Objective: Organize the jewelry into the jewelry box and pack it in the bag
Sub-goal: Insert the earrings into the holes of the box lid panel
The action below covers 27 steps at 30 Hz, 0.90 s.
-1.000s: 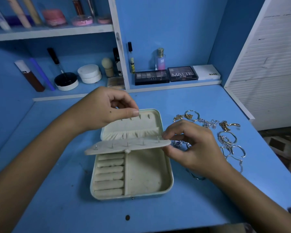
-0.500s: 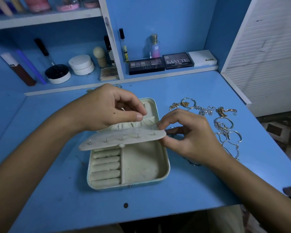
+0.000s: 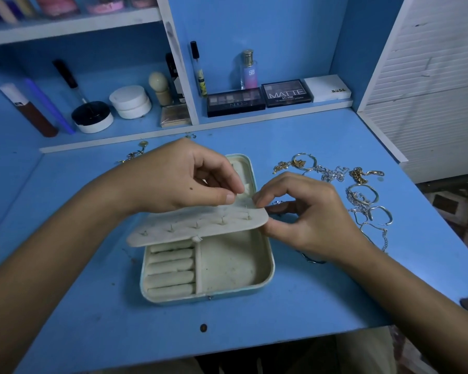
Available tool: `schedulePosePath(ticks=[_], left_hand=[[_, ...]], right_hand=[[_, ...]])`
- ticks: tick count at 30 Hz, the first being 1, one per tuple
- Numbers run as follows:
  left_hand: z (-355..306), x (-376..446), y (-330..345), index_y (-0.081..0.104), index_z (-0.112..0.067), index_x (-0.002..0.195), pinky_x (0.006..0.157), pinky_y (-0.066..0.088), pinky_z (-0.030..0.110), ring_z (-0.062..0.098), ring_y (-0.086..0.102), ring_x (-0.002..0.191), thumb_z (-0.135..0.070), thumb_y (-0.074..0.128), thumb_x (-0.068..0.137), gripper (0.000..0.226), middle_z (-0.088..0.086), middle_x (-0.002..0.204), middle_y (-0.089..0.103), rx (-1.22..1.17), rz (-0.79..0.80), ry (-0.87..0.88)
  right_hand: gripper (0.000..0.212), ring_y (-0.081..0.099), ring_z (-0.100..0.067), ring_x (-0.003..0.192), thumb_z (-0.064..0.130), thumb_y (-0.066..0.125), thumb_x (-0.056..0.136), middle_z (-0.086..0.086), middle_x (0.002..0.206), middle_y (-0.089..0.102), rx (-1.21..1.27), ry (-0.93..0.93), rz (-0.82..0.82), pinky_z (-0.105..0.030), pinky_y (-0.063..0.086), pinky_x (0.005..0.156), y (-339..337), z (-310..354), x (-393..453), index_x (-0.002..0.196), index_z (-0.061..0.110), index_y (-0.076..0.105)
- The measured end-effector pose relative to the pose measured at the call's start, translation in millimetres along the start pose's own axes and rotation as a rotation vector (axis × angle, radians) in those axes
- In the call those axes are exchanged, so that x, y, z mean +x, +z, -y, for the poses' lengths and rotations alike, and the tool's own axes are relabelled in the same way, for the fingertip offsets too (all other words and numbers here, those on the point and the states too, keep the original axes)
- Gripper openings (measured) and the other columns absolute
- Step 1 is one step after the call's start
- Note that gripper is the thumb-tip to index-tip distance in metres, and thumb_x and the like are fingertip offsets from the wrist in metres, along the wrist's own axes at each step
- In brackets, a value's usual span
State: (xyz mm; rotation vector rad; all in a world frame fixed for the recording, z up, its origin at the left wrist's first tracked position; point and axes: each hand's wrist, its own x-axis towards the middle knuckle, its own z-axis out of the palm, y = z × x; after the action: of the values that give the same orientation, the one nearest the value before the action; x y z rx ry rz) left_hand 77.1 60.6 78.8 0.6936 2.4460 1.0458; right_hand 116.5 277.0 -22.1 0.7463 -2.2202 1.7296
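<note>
A cream jewelry box [image 3: 265,276] lies open on the blue desk, with ring rolls at its left and a bare compartment at its right. Its inner flap [image 3: 200,225], studded with small pegs, is held level over the box. My left hand [image 3: 179,179] hovers over the flap's far side, thumb and forefinger pinched together at its back edge. My right hand [image 3: 303,214] pinches the flap's right end. A heap of gold and silver jewelry [image 3: 362,195] lies to the right of the box. No bag is in view.
A few small pieces of jewelry [image 3: 135,153] lie behind my left wrist. Low shelves at the back hold makeup palettes [image 3: 235,102], a perfume bottle [image 3: 248,70], jars and brushes. A white louvered panel [image 3: 430,85] stands at the right. The desk's front edge runs near my body.
The flap has dropped from near-edge-on to more level over the box. My left thumb and forefinger have closed in toward my right hand at the flap's right end.
</note>
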Motion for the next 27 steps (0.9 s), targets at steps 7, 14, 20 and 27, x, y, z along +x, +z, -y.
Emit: schedulePosePath(ticks=[7,14,20,27], left_hand=[[0.6,3.2,2.8,0.076,-0.024,0.090,0.078,0.055,0.019,0.008,0.071,0.082,-0.022,0.075,0.084,0.006,-0.009,0.085,0.075,0.052,0.060,0.024],[2.9,3.9,3.1,0.076,-0.020,0.092,0.080,0.054,0.020,0.008,0.070,0.083,-0.015,0.076,0.084,0.009,-0.008,0.085,0.075,0.027,0.081,0.048],[1.1,6.9,6.5,0.077,-0.022,0.091,0.078,0.052,0.018,0.006,0.069,0.082,-0.026,0.074,0.085,0.008,-0.012,0.084,0.075,0.065,0.102,0.058],[-1.3,9.7,7.1,0.077,-0.023,0.092,0.080,0.053,0.022,0.005,0.069,0.084,-0.029,0.073,0.085,0.010,-0.013,0.086,0.074,0.099,0.143,0.054]], right_hand=[[0.017,0.068,-0.024,0.090,0.004,0.082,0.076,-0.004,0.090,0.069,0.013,0.009,0.009,-0.029,0.059,0.074,-0.5,0.3,-0.2,0.086,0.013,0.071],[0.019,0.069,-0.024,0.089,0.000,0.084,0.075,-0.006,0.090,0.069,-0.002,0.003,0.018,-0.025,0.058,0.074,-0.7,0.8,0.4,0.085,0.010,0.072],[0.018,0.069,-0.025,0.089,0.001,0.084,0.075,-0.006,0.090,0.069,-0.005,0.002,0.024,-0.026,0.059,0.074,-1.7,0.8,0.2,0.085,0.009,0.072],[0.016,0.069,-0.024,0.087,0.003,0.083,0.075,-0.006,0.089,0.070,0.000,-0.003,0.024,-0.024,0.058,0.074,-1.0,1.7,0.5,0.085,0.008,0.072]])
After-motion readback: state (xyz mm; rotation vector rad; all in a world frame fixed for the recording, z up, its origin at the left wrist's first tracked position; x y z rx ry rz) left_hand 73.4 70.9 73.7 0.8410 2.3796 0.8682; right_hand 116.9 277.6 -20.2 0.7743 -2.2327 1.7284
